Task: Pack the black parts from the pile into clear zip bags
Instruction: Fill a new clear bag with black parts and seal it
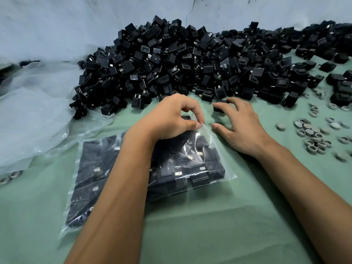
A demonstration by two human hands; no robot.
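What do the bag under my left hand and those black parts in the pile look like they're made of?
Zip bag: thin clear plastic film, glossy; it creases and the contents show through. Black parts: apparently moulded hard plastic, mostly matte, with small silvery, likely metal, tabs.

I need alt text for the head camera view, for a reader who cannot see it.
The left hand pinches the mouth of a clear zip bag holding black parts, while the right hand grips a black part beside a large pile on the green table.
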